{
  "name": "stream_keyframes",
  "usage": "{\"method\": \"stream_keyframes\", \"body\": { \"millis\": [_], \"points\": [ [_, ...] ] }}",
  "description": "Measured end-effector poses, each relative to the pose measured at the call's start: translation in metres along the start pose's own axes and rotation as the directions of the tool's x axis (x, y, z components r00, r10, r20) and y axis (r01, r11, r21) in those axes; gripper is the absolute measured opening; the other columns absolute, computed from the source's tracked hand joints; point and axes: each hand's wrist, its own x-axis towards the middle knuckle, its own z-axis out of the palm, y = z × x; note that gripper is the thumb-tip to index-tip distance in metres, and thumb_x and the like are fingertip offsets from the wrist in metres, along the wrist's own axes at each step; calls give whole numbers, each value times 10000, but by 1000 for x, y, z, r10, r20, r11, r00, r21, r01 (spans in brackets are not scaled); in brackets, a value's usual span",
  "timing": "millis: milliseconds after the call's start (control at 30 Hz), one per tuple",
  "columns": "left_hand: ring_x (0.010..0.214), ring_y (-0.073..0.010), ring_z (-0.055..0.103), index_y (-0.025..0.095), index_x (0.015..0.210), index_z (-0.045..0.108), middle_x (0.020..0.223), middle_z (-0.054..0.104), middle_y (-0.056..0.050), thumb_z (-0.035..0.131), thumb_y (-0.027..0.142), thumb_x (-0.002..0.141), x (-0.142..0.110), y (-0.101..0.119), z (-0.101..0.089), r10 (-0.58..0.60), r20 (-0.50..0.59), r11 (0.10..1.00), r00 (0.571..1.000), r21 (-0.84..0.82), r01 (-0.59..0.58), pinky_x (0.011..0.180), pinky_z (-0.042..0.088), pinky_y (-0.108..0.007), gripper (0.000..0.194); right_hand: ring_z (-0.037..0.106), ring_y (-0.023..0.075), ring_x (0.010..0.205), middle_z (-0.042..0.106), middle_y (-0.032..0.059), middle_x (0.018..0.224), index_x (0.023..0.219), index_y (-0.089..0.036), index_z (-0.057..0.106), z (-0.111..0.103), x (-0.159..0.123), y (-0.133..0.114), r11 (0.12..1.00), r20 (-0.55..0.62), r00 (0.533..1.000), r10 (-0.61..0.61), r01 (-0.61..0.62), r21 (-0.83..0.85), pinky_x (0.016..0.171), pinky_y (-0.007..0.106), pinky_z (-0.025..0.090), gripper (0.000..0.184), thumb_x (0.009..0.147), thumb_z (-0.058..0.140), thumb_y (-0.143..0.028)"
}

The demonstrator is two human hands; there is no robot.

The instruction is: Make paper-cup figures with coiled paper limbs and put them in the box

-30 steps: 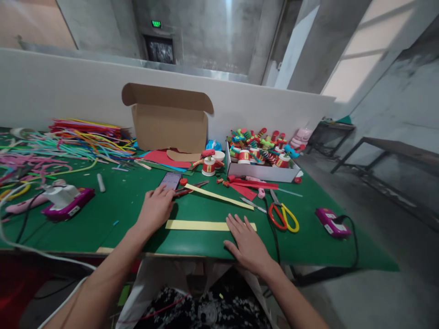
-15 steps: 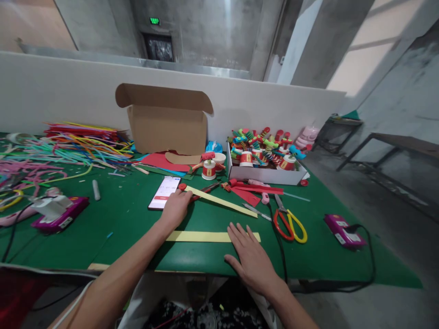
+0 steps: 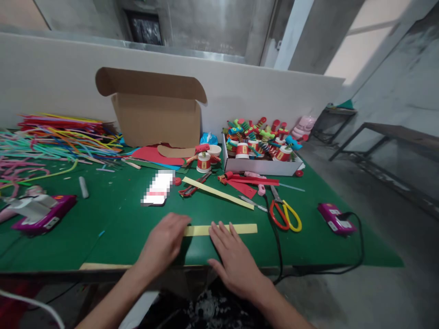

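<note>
A pale yellow paper strip [image 3: 247, 228] lies across the green table near its front edge. My left hand [image 3: 166, 240] is closed at the strip's left end, with its fingers bent together and hiding that end. Flat over the strip's middle rests my right hand [image 3: 231, 253], fingers stretched out. A second yellow paper strip [image 3: 219, 193] lies slantwise farther back, beside red-handled pliers [image 3: 194, 186] and a small red roll [image 3: 177, 181]. Scissors [image 3: 283, 212] with red and yellow handles lie to the right.
A phone [image 3: 158, 188] lies behind my left hand. Farther back stand a cup figure [image 3: 203, 162], a white box [image 3: 262, 167] of similar figures and an open cardboard box [image 3: 157, 119]. Pipe cleaners [image 3: 65, 141] are heaped at left. A black cable [image 3: 278, 249] runs past the scissors.
My left hand has left the red roll and the slanting strip and come down to the front strip's left end. My right hand has slid left along that strip. The view has shifted slightly.
</note>
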Motion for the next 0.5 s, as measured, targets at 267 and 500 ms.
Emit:
{"method": "stream_keyframes", "body": {
  "millis": [267,500],
  "points": [
    [1306,-266,483,112,1355,509,1384,550,-141,367,359,950,-44,26,32,66,54,976,996,204,-75,1027,439,-406,495,228,245,1455,296,92,1551,1494,-121,286,7,11,-16,1000,68,998,-12,12,-5,1206,479,199,582,981,358,-387],
    [1274,-252,520,197,1297,588,1348,589,-91,312,420,969,-60,-12,12,-22,94,972,995,234,-1,1000,454,-408,483,285,244,1436,351,88,1527,1478,-158,340,-12,-8,11,993,82,989,119,-120,1,1183,484,260,559,975,378,-398]
  ]
}}
